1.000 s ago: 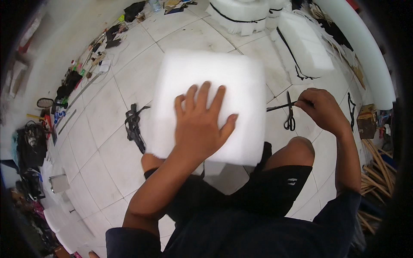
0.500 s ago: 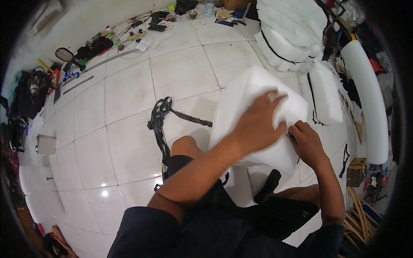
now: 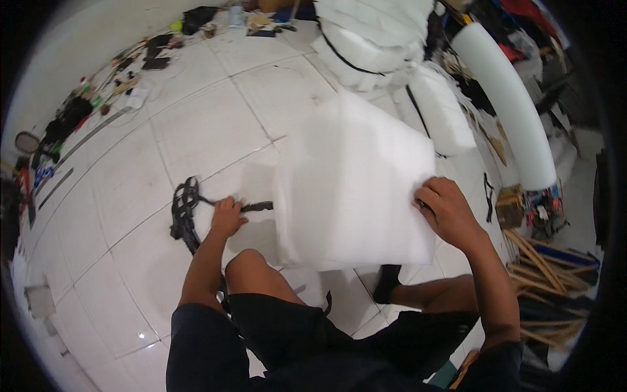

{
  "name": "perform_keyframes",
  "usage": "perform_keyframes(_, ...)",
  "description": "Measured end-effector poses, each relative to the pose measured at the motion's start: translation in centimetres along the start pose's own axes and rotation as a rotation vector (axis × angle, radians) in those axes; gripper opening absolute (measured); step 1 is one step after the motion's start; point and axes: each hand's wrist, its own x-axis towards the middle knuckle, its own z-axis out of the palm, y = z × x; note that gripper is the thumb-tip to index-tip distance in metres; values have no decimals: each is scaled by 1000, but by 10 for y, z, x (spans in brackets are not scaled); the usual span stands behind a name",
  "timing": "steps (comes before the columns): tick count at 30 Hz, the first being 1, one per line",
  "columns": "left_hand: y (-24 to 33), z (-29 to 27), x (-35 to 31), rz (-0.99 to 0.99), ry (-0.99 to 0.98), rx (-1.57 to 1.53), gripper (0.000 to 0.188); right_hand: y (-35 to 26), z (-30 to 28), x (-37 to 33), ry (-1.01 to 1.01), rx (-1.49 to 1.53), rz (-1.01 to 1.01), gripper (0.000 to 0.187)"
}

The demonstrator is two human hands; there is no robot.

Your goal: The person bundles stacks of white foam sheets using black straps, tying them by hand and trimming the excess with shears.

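On my feed I see a makeshift workshop (on a tiled floor (image 3: 124,196)): foam roll (image 3: 513,108), wooden sticks (image 3: 539,263), metal strips (image 3: 56,189).

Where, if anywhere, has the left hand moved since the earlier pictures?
Yes: the left hand, earlier over the white block, has moved left to the black strap on the floor.

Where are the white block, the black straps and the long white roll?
White block (image 3: 354,186): head view, middle of its upper surface.
Black straps (image 3: 185,225): head view, tangled bundle.
White roll (image 3: 508,106): head view, mid-length.
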Motion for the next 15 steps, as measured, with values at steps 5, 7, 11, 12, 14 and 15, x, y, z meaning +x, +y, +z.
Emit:
perform_keyframes(5, 19, -4, -35, -64, -239, -178, 35, 7, 7, 6, -47, 16, 7, 17)
perform_keyframes(7, 8, -39, -51, 35, -49, -282, 38, 11, 14, 2, 14, 46, -1, 17)
perform_keyframes(11, 15, -179, -74, -106, -489, -438, 38, 15, 14, 6, 19, 75, -32, 17)
perform_keyframes(12, 16, -210, -82, -163, -518, -492, 35, 13, 15, 6, -6, 88, -27, 17)
perform_keyframes(14, 19, -266, -85, -185, -529, -728, 29, 11, 17, 8, -102, 72, 20, 19)
perform_keyframes(15, 15, -289, -88, -148, -497, -905, 25, 4, 20, 4, -93, 92, 18, 18)
